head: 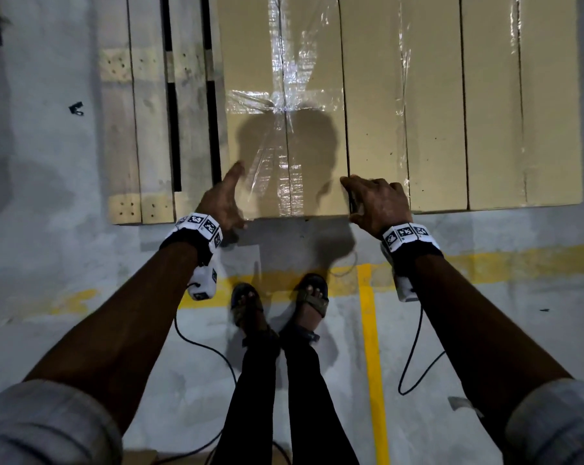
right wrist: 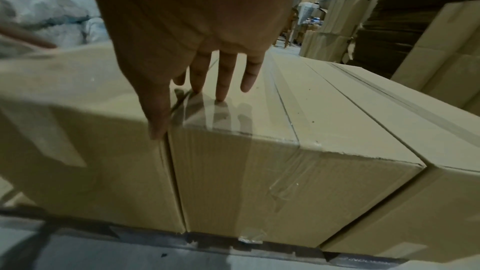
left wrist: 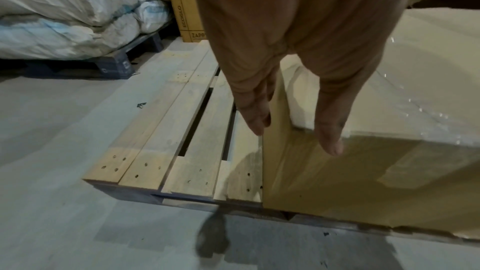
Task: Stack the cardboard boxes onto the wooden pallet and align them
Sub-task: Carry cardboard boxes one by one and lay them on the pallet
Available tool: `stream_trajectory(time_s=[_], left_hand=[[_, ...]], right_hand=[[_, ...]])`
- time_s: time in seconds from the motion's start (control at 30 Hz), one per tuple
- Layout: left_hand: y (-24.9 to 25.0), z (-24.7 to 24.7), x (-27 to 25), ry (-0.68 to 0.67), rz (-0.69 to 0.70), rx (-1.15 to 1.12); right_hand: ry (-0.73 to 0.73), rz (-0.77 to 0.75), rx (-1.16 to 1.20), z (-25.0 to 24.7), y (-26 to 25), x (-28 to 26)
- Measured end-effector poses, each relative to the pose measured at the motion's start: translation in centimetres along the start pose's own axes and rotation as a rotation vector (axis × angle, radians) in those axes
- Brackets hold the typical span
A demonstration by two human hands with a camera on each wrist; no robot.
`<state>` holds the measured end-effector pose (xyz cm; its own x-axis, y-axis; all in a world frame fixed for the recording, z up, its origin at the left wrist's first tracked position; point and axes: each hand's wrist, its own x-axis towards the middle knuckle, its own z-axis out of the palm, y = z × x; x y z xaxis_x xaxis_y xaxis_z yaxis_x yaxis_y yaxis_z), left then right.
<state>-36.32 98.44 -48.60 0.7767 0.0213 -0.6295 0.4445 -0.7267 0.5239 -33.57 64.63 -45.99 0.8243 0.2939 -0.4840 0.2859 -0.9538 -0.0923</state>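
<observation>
Left grip: the left hand (head: 224, 199) is released, fingers straight, laid along the left near corner of the leftmost box (head: 283, 112); in the left wrist view the fingers (left wrist: 255, 110) hang beside that box's left wall.
Right grip: the right hand (head: 377, 203) is also released, fingers extended flat; the fingertips (right wrist: 221, 89) rest on top of the second box (head: 374, 105) and the thumb sits in the seam between the 2 boxes.
Boxes: 4 cardboard panels lie side by side, covering the right part of the wooden pallet (head: 149, 129) and flush with its near edge; the third box (head: 434, 105) and fourth box (head: 522, 105) touch along their seams.
Pallet: the left slats are bare.
Risk: I judge that a push from the left could skew the leftmost box or pinch the thumb in the seam; loose tape (head: 280, 102) may catch the fingers.
Hidden: far ends of the boxes are cut off, so their alignment there cannot be told; whether the left palm presses the box is unclear.
</observation>
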Motion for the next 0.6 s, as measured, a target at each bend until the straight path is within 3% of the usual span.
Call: stream_trajectory(time_s=[0.2,0.37,0.47,0.6], left_hand=[[0.6,-5.4,-7.0,0.029,0.035,0.008],[2.8,-9.2,-17.0,0.085,0.081,-0.029],[4.2,-11.2,-24.3,0.128,0.042,-0.043],[4.0,-11.9,-32.3,0.133,-0.048,-0.076]], right_hand=[[0.047,0.043,0.185,-5.2,-1.6,-3.2],[0.055,0.011,0.403,-10.1,-6.5,-9.1],[0.031,-0.016,0.522,-13.7,-10.5,-13.4],[-0.062,-0.128,0.514,-16.2,-16.5,-18.5]])
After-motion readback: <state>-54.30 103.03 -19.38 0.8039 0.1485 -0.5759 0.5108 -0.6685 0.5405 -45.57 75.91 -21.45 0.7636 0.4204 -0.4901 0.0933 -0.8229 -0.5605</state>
